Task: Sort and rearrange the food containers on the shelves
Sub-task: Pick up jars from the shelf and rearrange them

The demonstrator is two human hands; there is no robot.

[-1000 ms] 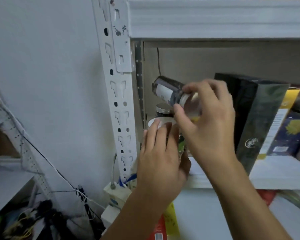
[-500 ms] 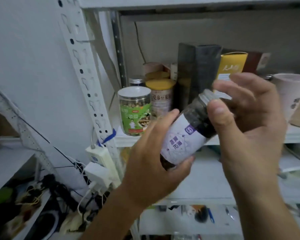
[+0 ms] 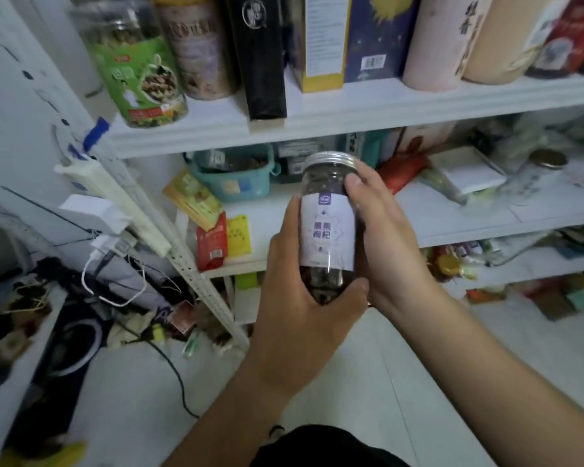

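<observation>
Currently jar (image 3: pixel 327 227) is upright in mid-air, near side of middle shelf (image 3: pixel 459 220), label facing the wearer, likely being read before sorting. Left hand (image 3: pixel 297 298) cups its base; right hand (image 3: pixel 388 244) clasps its side.

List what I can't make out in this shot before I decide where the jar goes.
Head view, dark jar: its base and rear side, covered by the left hand and right hand.
Head view, green-label jar and black box: tops cut off by the upper frame edge.
Head view, teal basket: contents, shadowed under the shelf and blurred.
Head view, small jar at right: label, blurred.
</observation>
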